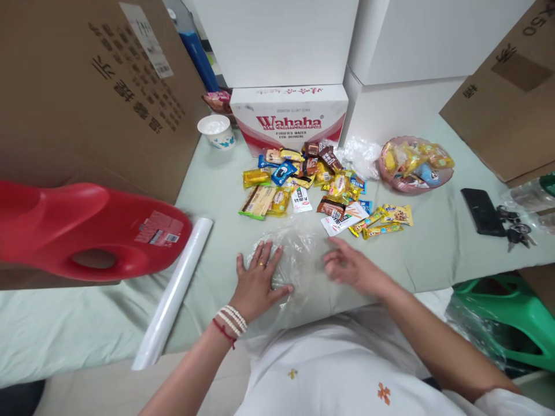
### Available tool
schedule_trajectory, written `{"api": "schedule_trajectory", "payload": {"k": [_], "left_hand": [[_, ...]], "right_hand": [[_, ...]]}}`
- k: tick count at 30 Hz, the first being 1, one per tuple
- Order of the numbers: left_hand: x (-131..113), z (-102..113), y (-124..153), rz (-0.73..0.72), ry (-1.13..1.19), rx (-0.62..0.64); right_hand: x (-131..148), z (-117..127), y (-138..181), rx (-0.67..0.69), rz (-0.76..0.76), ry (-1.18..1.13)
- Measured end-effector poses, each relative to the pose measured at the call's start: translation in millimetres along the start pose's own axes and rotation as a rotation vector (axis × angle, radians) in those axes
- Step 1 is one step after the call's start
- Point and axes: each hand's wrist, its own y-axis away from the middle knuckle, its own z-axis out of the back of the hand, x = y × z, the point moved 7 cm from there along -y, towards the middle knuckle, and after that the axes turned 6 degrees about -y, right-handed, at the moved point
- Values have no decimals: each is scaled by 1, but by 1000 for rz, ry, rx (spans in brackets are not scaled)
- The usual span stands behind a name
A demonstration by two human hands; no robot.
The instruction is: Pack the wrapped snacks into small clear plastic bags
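Pressing down on a clear plastic bag [299, 248] with the left hand [260, 274], spread wide, palm down, covering the bag's left part without gripping it. Holding the right hand [353, 268] just beside the bag's right edge, with index finger stretched out and the others curled; cannot tell of any hold on anything. Showing beyond, wrapped snacks [340, 186], then a Wahaha box [288, 130]; far right, a pink bowl [405, 185]; left, a white roll [173, 294] near a red container [130, 214].
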Motion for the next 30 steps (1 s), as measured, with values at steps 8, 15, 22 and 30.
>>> {"api": "schedule_trajectory", "payload": {"k": [8,15,22,30], "left_hand": [[8,1,5,-58,48,66],[41,24,16,-194,275,67],[21,88,45,72,368,-668],[-15,46,0,-76,264,-162]], "right_hand": [[-11,-9,-7,-2,-40,-22],[-12,71,4,0,-140,115],[75,64,50,-449,495,834],[20,-61,20,368,628,1078]]}}
